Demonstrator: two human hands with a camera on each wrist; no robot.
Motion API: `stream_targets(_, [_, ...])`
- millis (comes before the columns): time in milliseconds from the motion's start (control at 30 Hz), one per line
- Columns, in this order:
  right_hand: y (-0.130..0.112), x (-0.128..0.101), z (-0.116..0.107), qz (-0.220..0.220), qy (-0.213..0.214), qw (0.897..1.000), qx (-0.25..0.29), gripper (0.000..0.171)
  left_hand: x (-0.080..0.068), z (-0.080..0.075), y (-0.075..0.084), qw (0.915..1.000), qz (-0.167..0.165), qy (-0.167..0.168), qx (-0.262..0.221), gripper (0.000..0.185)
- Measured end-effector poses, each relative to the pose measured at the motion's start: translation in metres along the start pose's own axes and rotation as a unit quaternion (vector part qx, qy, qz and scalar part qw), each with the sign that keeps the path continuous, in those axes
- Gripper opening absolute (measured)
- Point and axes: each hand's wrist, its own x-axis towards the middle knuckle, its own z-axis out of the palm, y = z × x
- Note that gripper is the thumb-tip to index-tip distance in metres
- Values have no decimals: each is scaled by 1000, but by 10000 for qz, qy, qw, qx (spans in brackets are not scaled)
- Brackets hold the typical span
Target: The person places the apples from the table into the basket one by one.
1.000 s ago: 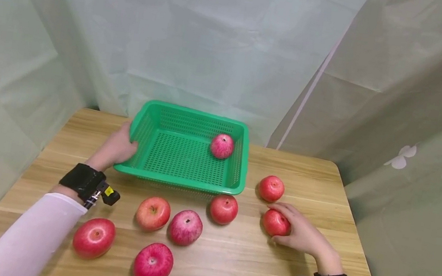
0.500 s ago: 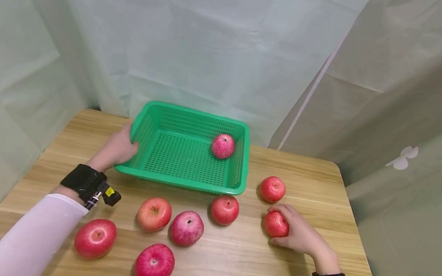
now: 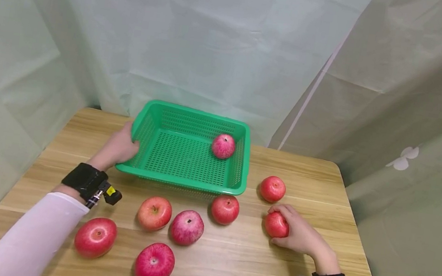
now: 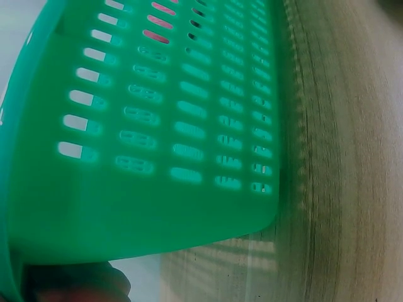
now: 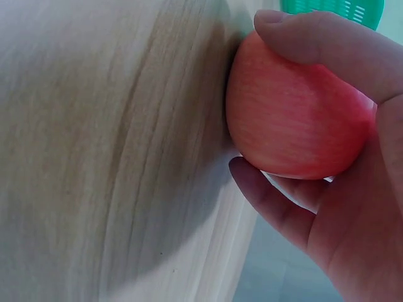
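Note:
My left hand grips the left end of a green plastic basket, its thumb over the rim. One pinkish-red apple lies inside, toward the basket's right end. In the left wrist view the slotted basket wall fills most of the picture, and only a dark bit of the hand shows below. On the right, my right hand holds a red apple low over the wood, thumb on the near side and fingers on the far side. The right wrist view shows this apple between thumb and fingers.
Another apple sits just beyond the right hand. A red apple lies close to the basket's front. Several more, including a paler apple, are spread over the front left of the wooden table. Pale curtains hang around it.
Almost nothing differs. The view shifts very slightly, while both hands, the basket and the apples keep their places.

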Motion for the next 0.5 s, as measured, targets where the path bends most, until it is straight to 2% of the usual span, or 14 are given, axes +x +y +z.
stream_targets(500, [-2, 1, -7, 27, -133, 9999, -52, 72, 1, 1, 0, 10000, -52, 14, 62, 73])
